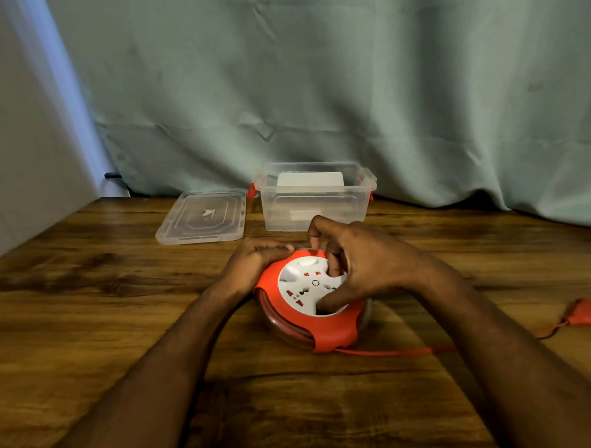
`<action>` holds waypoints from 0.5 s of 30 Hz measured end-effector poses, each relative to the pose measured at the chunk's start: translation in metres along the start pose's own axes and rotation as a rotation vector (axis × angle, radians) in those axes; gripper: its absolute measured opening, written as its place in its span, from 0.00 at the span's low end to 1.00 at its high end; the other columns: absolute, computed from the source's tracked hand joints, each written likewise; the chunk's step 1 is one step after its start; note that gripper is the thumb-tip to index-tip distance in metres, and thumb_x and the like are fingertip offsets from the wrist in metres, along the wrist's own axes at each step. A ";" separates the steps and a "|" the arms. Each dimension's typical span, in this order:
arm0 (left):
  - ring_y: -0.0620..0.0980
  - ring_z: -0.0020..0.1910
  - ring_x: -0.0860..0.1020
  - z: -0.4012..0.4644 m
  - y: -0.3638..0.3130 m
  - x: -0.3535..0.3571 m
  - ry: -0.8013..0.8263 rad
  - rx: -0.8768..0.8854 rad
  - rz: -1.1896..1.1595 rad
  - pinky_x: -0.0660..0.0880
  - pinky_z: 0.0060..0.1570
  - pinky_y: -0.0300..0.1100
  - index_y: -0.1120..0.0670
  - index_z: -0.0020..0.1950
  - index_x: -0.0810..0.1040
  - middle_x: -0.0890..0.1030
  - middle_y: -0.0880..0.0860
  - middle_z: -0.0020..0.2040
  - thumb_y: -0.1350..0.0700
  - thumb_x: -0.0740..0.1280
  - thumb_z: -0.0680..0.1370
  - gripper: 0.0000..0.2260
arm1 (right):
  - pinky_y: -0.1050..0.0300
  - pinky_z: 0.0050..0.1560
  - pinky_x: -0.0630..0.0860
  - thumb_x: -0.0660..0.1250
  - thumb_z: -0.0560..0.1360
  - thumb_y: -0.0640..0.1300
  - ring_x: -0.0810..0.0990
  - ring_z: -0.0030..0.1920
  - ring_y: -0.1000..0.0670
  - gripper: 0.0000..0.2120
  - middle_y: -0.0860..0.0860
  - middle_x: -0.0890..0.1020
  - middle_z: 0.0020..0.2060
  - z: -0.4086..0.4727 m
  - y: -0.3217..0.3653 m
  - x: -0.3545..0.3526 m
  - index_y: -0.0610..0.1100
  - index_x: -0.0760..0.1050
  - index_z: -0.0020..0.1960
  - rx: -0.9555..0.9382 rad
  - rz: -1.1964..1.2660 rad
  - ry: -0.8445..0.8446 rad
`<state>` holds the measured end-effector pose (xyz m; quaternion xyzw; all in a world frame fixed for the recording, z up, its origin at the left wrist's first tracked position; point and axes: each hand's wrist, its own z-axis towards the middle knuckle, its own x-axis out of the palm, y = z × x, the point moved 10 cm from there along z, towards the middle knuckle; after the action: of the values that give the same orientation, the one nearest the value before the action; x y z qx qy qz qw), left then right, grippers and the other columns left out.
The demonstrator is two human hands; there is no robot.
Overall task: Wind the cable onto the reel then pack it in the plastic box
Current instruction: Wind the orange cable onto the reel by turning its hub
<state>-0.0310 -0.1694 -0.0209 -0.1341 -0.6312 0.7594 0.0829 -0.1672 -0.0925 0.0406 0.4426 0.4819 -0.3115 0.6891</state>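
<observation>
A round red cable reel (293, 312) with a white socket face lies flat on the wooden table. My left hand (255, 263) grips its far left rim. My right hand (363, 265) rests on top, with fingertips pressed into recesses of the white face. Red cable (387, 352) runs from the reel's front to the right, passes under my right forearm, and ends at a red plug (586, 314) near the table's right edge. Coiled cable shows through the reel's clear side. Behind the reel stands the clear plastic box (315, 202), open, with red latches.
The box's clear lid (202, 217) lies flat to the left of the box. A white card or sheet sits inside the box. A pale green curtain hangs along the table's far edge. A wall stands at the left.
</observation>
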 end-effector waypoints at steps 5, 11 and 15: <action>0.63 0.39 0.81 0.001 0.003 0.001 0.011 -0.012 0.002 0.76 0.44 0.51 0.60 0.43 0.87 0.84 0.69 0.42 0.59 0.69 0.78 0.09 | 0.56 0.35 0.69 0.84 0.59 0.64 0.78 0.43 0.57 0.33 0.57 0.82 0.41 0.000 0.004 -0.004 0.59 0.69 0.55 0.041 -0.101 -0.020; 0.59 0.37 0.82 0.001 0.001 0.001 -0.002 -0.001 -0.032 0.77 0.40 0.45 0.56 0.40 0.88 0.86 0.61 0.38 0.62 0.69 0.78 0.10 | 0.61 0.33 0.67 0.79 0.66 0.68 0.77 0.43 0.58 0.22 0.61 0.75 0.38 0.006 0.010 0.005 0.53 0.78 0.44 0.080 -0.131 -0.014; 0.57 0.35 0.83 0.000 0.001 0.000 0.002 -0.005 -0.040 0.79 0.39 0.46 0.57 0.41 0.88 0.87 0.62 0.40 0.62 0.69 0.78 0.10 | 0.60 0.35 0.72 0.77 0.75 0.61 0.80 0.39 0.58 0.14 0.59 0.78 0.34 0.008 0.014 0.005 0.53 0.78 0.43 0.022 -0.051 -0.011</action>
<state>-0.0310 -0.1698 -0.0219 -0.1224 -0.6357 0.7559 0.0982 -0.1506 -0.0938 0.0414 0.4360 0.4859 -0.3367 0.6786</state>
